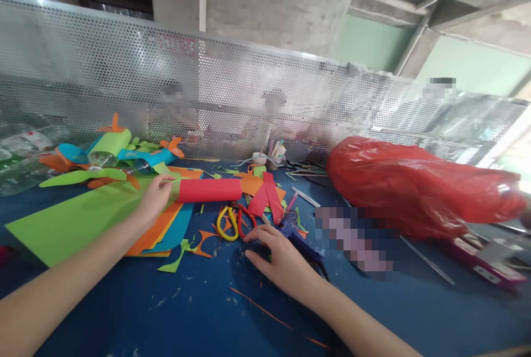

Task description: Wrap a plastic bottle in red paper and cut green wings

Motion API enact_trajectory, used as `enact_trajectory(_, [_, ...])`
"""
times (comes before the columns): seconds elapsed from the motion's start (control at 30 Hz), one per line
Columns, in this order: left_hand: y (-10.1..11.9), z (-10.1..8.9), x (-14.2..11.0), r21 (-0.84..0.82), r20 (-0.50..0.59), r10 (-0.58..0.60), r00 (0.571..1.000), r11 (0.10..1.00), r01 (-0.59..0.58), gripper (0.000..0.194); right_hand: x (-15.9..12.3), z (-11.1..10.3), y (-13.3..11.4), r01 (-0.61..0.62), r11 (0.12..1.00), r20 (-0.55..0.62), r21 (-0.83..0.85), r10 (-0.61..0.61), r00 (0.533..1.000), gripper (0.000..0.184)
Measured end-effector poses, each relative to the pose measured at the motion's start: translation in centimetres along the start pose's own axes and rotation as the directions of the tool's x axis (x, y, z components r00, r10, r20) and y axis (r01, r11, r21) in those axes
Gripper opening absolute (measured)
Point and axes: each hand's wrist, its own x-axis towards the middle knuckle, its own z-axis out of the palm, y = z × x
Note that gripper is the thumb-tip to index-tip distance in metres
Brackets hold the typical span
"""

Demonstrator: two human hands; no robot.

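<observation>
A red paper-wrapped tube [211, 190] lies above stacked coloured sheets and paper scraps. My left hand [155, 202] is closed at its left end, with thumb and fingers together; what lies inside the fingertips is partly hidden. Beside the yellow-and-red scissor handles [227, 224], my right hand [282, 257] is held low over the table with its fingers apart and nothing visible in them. The blades are hard to make out among the scraps. Just beyond the right hand rests a blue glue gun [296, 232], partly covered by that hand.
Green paper [83, 219] tops the sheets at left. Paper-wrapped bottles with propeller-like blades [110, 144] and clear bottles [25, 172] stand behind. Red strips [271, 197], a cup of pens [277, 152] and a red plastic bag [398, 180] lie further back. A perforated metal screen [249, 86] borders the table.
</observation>
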Motion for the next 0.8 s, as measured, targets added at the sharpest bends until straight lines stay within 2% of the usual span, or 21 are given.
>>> enact_trajectory(0.1, [0.1, -0.4, 0.0, 0.150, -0.021, 0.141, 0.990, 0.979, -0.137, 0.025, 0.0, 0.0, 0.0, 0.006, 1.000, -0.002, -0.005, -0.006, 1.000, 0.019])
enact_trajectory(0.2, [0.7, -0.5, -0.3, 0.254, -0.030, 0.321, 0.947, 0.918, -0.303, 0.025, 0.0, 0.0, 0.2, 0.021, 1.000, -0.015, -0.013, -0.021, 1.000, 0.018])
enact_trajectory(0.27, [1.3, -0.4, -0.9, 0.302, -0.017, 0.443, 0.896, 0.857, -0.418, 0.027, 0.1, 0.1, 0.4, 0.045, 0.999, -0.028, -0.023, -0.045, 0.999, 0.016])
enact_trajectory(0.33, [2.2, 0.1, -1.8, 0.324, 0.041, 0.549, 0.835, 0.783, -0.531, 0.030, 0.1, 0.2, 0.6, 0.078, 0.996, -0.030, -0.036, -0.079, 0.996, 0.013])
enact_trajectory(0.43, [3.4, 1.5, -4.3, 0.290, 0.217, 0.651, 0.728, 0.669, -0.685, 0.022, 0.2, 0.3, 0.7, 0.134, 0.989, -0.037, -0.067, -0.137, 0.990, 0.013])
enact_trajectory(0.53, [3.9, 3.1, -7.1, 0.202, 0.384, 0.689, 0.615, 0.587, -0.784, 0.019, 0.6, -0.3, 0.4, 0.159, 0.972, -0.048, -0.176, -0.169, 0.984, 0.017])
enact_trajectory(0.63, [3.7, 4.4, -9.2, 0.133, 0.542, 0.661, 0.519, 0.542, -0.830, 0.023, 2.3, -1.4, 0.0, 0.097, 0.896, 0.057, -0.434, -0.080, 0.995, 0.023])
enact_trajectory(0.7, [3.4, 4.7, -9.9, 0.127, 0.608, 0.624, 0.490, 0.533, -0.836, 0.026, 4.4, -2.1, 0.1, 0.038, 0.812, 0.106, -0.582, 0.030, 0.994, 0.023])
enact_trajectory(0.8, [3.2, 4.6, -10.0, 0.161, 0.630, 0.593, 0.502, 0.532, -0.831, 0.030, 8.3, -2.8, 1.2, -0.020, 0.771, 0.089, -0.636, 0.099, 0.991, 0.019])
